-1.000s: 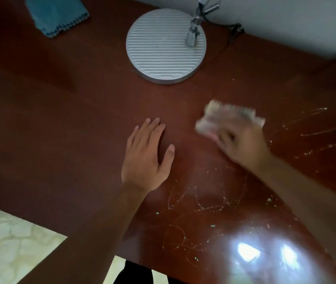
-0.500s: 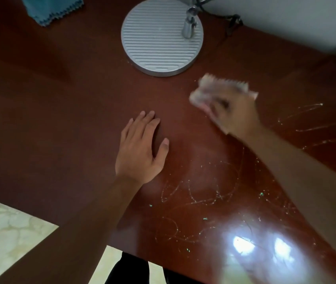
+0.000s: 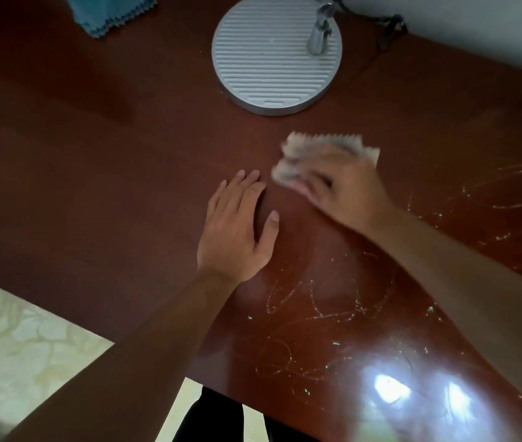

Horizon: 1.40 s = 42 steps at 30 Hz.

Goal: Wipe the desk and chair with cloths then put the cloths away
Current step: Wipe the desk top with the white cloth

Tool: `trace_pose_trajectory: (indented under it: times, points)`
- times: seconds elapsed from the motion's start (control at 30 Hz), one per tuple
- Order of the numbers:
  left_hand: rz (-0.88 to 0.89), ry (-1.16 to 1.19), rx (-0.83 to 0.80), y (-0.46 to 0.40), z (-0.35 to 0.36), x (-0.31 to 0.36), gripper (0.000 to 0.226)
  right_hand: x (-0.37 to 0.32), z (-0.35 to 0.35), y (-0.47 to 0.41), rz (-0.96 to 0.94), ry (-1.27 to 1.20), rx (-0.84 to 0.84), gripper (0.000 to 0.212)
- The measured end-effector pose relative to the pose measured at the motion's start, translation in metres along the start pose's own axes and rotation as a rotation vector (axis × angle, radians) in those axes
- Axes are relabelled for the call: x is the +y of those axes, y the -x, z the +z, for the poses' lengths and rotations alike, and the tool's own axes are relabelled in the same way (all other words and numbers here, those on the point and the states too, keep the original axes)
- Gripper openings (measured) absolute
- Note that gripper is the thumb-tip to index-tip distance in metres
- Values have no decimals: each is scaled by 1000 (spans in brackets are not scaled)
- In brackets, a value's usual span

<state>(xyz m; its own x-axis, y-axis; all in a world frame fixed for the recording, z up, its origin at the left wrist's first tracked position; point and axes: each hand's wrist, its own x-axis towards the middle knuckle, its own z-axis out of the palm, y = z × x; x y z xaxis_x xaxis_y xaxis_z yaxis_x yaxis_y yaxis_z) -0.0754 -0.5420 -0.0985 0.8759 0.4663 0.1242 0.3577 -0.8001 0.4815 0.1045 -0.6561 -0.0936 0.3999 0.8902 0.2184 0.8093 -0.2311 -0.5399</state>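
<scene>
Here the right hand (image 3: 345, 189) grips a soft, light cloth (image 3: 326, 148) bunched on the worktop (image 3: 126, 186) near the lamp base (image 3: 275, 52). The left hand (image 3: 237, 231) lies flat, holding nothing (a blue cloth (image 3: 110, 11) waits far back). It looks floppy, so hold it bunched.

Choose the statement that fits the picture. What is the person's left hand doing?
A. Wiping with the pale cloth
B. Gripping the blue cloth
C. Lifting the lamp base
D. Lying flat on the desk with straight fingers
D: the left hand lies flat on the desk with straight fingers and holds nothing, while the right hand grips the pale cloth.
</scene>
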Motion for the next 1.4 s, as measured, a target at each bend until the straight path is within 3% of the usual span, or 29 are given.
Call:
trace_pose_trajectory:
  times: [0.13, 0.27, 0.37, 0.57, 0.77, 0.87, 1.03, 1.13, 1.3, 1.4]
  points:
    - [-7, 14, 3, 0, 1, 0, 49, 15, 1, -35, 242, 62, 117, 23]
    - [-34, 42, 25, 3, 1, 2, 50, -27, 10, 6, 97, 89, 17, 23]
    - [-58, 71, 24, 2, -2, 2, 46, -29, 4, 20, 41, 41, 31, 22]
    - [-144, 92, 54, 9, -21, -8, 39, -10, 6, -29, 363, 74, 203, 21]
    - [-187, -59, 44, 57, -44, -45, 38, -80, 36, 54, 113, 20, 55, 20]
    - [-167, -60, 40, 72, -42, -48, 38, -76, 29, 43, 35, 11, 42, 17]
    - [-164, -34, 75, 77, -39, -51, 38, -63, 23, -21, 221, 63, 76, 21]
    - [-157, -14, 89, 77, -38, -52, 38, -97, 43, 16, 104, 25, -16, 27]
    - [-155, -22, 62, 77, -40, -53, 40, -134, 59, 95, -123, -87, -86, 15]
    - [-77, -42, 28, 77, -41, -54, 40, -100, 37, 53, 55, -40, 3, 22]
